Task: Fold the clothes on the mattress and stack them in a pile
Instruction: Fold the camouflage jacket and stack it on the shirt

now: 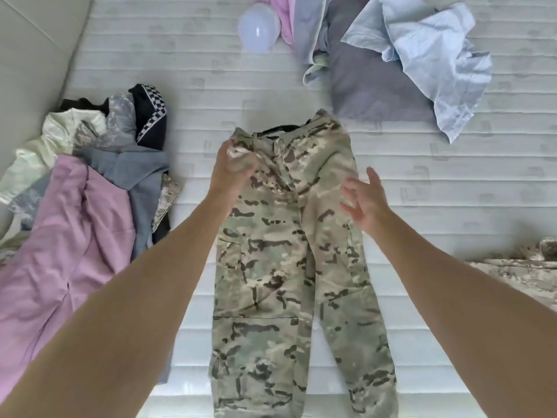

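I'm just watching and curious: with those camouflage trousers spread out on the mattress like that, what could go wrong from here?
The left hand pinches only one waist corner of the camouflage trousers while the right hand hovers open, so a fold might come out skewed. The legs lie slightly apart and wrinkled, which could leave a lumpy fold. The loose heap of clothes lies close on the left and might get caught in the fold.

Trousers (289,236) lay lengthwise mid-mattress (452,176); one clothes heap (84,188) lay left, another (391,55) far right, beside what seemed a balloon (258,31).
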